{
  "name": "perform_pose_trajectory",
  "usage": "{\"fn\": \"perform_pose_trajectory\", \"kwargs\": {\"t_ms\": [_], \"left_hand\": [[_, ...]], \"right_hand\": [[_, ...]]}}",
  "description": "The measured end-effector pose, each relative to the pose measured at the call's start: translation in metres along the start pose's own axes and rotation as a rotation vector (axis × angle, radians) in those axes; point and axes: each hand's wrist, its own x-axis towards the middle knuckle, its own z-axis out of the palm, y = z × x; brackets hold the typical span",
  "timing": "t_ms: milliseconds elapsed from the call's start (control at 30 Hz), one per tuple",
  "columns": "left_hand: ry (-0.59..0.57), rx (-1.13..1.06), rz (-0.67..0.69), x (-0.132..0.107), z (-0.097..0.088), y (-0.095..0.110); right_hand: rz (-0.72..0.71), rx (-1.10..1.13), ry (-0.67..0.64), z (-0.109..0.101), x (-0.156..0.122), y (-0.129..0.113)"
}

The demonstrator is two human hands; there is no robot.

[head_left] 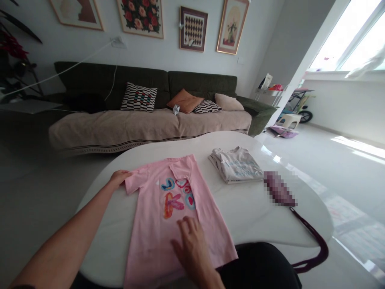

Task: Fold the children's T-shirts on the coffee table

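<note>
A pink T-shirt (153, 241) with a colourful print lies spread on the white table, its right side folded inward and that sleeve lying over the front. My left hand (119, 177) pinches the edge of the left sleeve at the far left. Over the lower middle of the shirt, my right hand (192, 243) is spread with nothing in it; whether its palm touches the fabric I cannot tell. To the right sits a small stack of folded light grey shirts (239, 164).
The white oval table (288, 228) holds a blurred-out dark red item (279, 188) with a strap hanging over the near right edge. Behind stands a green sofa (204, 84) with cushions and a beige cover. My dark-clad knee (261, 265) is at the near edge.
</note>
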Motion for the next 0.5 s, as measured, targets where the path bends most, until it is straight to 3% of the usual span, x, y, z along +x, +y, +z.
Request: {"fn": "perform_pose_trajectory", "kwargs": {"t_ms": [100,167,267,367,500], "left_hand": [[-0.066,-0.116,-0.091,-0.005,-0.002,-0.001],[-0.093,-0.177,-0.146,-0.006,-0.003,0.0],[-0.118,-0.246,-0.209,-0.006,-0.005,0.001],[-0.136,-0.301,-0.251,-0.006,-0.005,0.004],[-0.166,-0.365,-0.271,-0.007,0.0,0.006]], "right_hand": [[-0.276,0.055,-0.073,0.034,-0.005,-0.059],[-0.322,-0.006,-0.035,0.057,-0.008,-0.083],[-0.274,-0.058,0.085,0.078,-0.013,-0.092],[-0.316,-0.078,0.176,0.085,-0.017,-0.089],[-0.428,-0.062,0.041,0.094,-0.016,-0.095]]}}
